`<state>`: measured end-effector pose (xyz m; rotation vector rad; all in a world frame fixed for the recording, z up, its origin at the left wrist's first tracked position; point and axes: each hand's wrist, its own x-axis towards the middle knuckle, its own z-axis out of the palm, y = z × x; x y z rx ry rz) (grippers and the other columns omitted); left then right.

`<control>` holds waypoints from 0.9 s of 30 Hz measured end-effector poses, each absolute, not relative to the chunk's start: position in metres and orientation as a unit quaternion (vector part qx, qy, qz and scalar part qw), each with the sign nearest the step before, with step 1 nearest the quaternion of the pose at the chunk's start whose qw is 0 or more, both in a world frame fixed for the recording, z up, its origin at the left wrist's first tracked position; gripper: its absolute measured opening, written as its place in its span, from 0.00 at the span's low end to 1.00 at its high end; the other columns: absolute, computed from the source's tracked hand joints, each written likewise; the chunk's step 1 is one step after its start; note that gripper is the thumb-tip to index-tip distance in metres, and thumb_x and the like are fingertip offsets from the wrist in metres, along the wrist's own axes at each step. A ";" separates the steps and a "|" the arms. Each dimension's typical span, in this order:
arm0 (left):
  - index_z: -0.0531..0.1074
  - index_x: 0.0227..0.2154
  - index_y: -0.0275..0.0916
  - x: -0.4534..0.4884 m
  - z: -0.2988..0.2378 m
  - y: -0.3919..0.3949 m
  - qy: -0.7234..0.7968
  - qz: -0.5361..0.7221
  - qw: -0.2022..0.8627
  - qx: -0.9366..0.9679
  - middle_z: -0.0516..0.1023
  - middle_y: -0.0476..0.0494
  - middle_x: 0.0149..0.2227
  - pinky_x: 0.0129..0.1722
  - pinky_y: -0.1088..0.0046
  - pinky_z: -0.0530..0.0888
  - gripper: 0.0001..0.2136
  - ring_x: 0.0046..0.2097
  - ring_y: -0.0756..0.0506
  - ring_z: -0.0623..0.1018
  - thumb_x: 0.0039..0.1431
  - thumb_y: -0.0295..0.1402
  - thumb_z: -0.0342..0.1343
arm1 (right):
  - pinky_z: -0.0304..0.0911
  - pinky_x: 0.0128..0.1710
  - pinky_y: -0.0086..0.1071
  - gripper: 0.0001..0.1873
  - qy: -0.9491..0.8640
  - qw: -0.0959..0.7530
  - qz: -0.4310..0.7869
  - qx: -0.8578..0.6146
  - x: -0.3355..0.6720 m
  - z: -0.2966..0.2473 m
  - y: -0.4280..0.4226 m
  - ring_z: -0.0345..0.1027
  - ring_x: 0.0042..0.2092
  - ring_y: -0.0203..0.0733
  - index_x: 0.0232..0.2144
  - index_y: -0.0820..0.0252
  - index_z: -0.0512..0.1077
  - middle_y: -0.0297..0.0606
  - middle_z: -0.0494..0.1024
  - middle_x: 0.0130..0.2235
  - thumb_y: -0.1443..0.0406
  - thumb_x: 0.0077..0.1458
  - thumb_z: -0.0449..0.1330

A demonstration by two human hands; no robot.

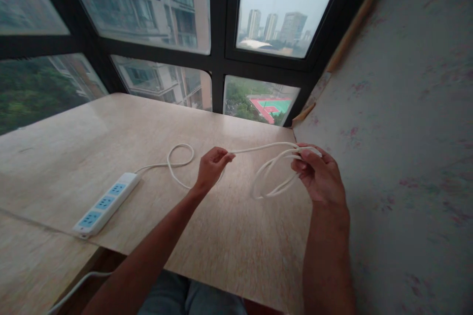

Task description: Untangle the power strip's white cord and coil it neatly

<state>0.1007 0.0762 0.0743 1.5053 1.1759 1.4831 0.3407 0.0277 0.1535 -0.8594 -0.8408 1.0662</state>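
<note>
A white power strip (105, 203) with blue socket faces lies on the left of the tabletop. Its white power cord (258, 147) loops on the table and then rises to my hands. My left hand (214, 165) pinches the cord between thumb and fingers near the middle. Several coils of the same cord hang from my right hand (314, 170), whose fingers are closed around them. Between the two hands one length of cord runs nearly straight. The cord's plug cannot be made out.
The pale wood-patterned tabletop (236, 236) reaches back to dark-framed windows (218, 64). A papered wall (399, 157) stands close on the right. Another white cable (79, 283) hangs by the table's front edge at lower left.
</note>
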 end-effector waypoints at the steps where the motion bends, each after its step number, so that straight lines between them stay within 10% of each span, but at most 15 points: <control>1: 0.71 0.25 0.37 0.108 0.076 0.074 0.464 0.559 0.387 0.568 0.77 0.46 0.24 0.28 0.75 0.72 0.14 0.26 0.49 0.77 0.53 0.44 0.60 | 0.55 0.18 0.21 0.10 -0.364 0.706 0.472 -0.382 0.342 0.152 0.031 0.58 0.21 0.25 0.25 0.63 0.78 0.32 0.73 0.22 0.66 0.36 0.71; 13: 0.67 0.20 0.37 0.149 0.079 0.045 0.438 0.377 0.671 0.465 0.67 0.50 0.11 0.12 0.78 0.57 0.21 0.11 0.52 0.63 0.55 0.51 0.52 | 0.53 0.17 0.19 0.11 -0.214 0.757 0.526 -0.324 0.333 0.110 0.072 0.58 0.20 0.24 0.22 0.63 0.70 0.28 0.72 0.22 0.67 0.38 0.70; 27: 0.72 0.37 0.38 0.157 0.067 0.034 0.322 0.623 0.642 0.309 0.78 0.43 0.43 0.45 0.70 0.69 0.12 0.46 0.46 0.76 0.48 0.31 0.63 | 0.57 0.16 0.23 0.10 -0.103 0.746 0.567 -0.333 0.281 0.079 0.079 0.59 0.17 0.26 0.21 0.58 0.63 0.25 0.71 0.20 0.68 0.47 0.62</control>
